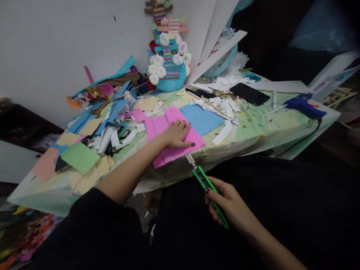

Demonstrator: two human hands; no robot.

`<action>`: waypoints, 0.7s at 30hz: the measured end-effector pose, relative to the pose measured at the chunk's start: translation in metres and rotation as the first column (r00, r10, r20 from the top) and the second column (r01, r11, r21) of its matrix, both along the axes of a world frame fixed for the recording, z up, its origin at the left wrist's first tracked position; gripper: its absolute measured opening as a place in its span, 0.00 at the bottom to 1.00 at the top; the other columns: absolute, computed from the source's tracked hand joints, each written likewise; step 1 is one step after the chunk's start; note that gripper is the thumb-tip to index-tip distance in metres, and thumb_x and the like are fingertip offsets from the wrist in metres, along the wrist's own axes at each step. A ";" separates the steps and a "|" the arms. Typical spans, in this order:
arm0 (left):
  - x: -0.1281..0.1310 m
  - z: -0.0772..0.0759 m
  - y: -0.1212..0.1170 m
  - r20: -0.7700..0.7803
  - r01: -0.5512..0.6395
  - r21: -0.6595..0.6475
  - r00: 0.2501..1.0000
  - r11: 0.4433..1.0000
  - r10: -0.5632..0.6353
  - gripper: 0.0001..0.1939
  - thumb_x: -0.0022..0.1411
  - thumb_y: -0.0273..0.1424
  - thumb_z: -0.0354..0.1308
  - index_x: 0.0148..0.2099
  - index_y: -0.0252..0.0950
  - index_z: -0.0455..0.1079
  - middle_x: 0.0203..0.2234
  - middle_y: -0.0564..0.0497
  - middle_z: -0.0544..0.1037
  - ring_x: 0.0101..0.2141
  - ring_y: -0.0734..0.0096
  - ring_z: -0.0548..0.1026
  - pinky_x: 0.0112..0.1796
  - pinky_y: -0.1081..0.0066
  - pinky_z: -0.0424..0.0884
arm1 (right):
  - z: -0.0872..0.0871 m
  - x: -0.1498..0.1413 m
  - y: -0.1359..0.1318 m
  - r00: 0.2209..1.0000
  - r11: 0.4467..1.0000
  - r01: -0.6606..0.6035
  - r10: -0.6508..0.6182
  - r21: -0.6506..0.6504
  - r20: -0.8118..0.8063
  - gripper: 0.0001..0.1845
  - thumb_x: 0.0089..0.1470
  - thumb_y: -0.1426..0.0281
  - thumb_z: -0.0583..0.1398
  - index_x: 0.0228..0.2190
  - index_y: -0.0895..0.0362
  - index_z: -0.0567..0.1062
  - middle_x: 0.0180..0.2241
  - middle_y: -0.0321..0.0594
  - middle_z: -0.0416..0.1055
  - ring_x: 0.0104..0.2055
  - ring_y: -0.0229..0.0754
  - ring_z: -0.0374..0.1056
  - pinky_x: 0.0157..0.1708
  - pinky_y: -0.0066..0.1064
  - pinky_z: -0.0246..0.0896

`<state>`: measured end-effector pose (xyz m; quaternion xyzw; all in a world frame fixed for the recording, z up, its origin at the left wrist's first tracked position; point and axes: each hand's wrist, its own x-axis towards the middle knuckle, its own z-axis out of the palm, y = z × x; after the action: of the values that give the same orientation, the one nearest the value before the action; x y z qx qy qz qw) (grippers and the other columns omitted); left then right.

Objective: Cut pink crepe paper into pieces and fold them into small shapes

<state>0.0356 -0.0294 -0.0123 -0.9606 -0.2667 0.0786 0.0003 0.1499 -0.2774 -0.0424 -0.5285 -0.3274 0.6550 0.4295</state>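
A folded sheet of pink paper (157, 127) lies at the front edge of the table, its near side hanging slightly over. My left hand (177, 134) rests flat on it with the fingers spread. In my right hand (222, 198) is a green utility knife (204, 180), its blade extended and pointing up to the left. The blade tip meets the paper's near edge, just below my left thumb; whether it is under the paper I cannot tell. Partly beneath the pink sheet is a piece of blue paper (204, 119).
Coloured paper scraps (80, 156) and strips pile up on the left. A phone (249, 93) and a blue glue gun (305, 106) with its cord lie on the right. Behind stands a blue guitar-shaped craft (170, 75) with paper flowers. White boards (216, 56) lean against the wall.
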 end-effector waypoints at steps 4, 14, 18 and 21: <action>0.001 -0.001 0.000 -0.008 0.008 -0.029 1.000 1.000 -0.008 0.49 0.56 0.60 0.39 0.67 0.27 0.40 0.65 0.31 0.43 0.62 0.33 0.37 0.58 0.44 0.33 | 0.001 -0.004 0.004 0.998 0.999 0.034 -0.034 0.003 -0.043 0.37 0.51 0.64 0.56 0.61 0.50 0.52 0.23 0.28 0.64 0.13 0.30 0.61 0.09 0.19 0.52; 0.010 0.003 0.001 -0.157 -0.112 -0.182 0.984 0.977 0.084 0.54 0.55 0.60 0.40 0.67 0.24 0.28 0.65 0.32 0.29 0.63 0.38 0.28 0.59 0.46 0.34 | 0.004 -0.021 0.011 0.998 0.999 0.049 -0.049 -0.006 -0.038 0.41 0.51 0.66 0.54 0.64 0.50 0.45 0.22 0.26 0.61 0.12 0.30 0.60 0.09 0.20 0.52; 0.013 0.005 0.001 -0.188 -0.131 -0.189 0.978 0.973 0.095 0.53 0.55 0.59 0.40 0.68 0.26 0.26 0.65 0.34 0.27 0.63 0.40 0.26 0.59 0.47 0.34 | 0.001 -0.024 0.013 0.998 0.998 0.063 -0.063 0.005 -0.025 0.40 0.51 0.67 0.54 0.63 0.50 0.46 0.21 0.26 0.60 0.12 0.29 0.60 0.09 0.19 0.52; 0.013 0.007 -0.002 -0.210 -0.143 -0.188 0.972 0.972 0.102 0.54 0.55 0.58 0.41 0.67 0.24 0.26 0.65 0.33 0.26 0.62 0.40 0.25 0.59 0.47 0.33 | -0.004 -0.026 0.016 0.997 0.997 0.068 -0.067 0.031 -0.026 0.40 0.51 0.68 0.54 0.63 0.48 0.47 0.22 0.26 0.60 0.12 0.29 0.60 0.09 0.20 0.52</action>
<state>0.0491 -0.0311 -0.0049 -0.9246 -0.3150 0.2007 -0.0752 0.1237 -0.2614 -0.0465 -0.5242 -0.3142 0.6414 0.4637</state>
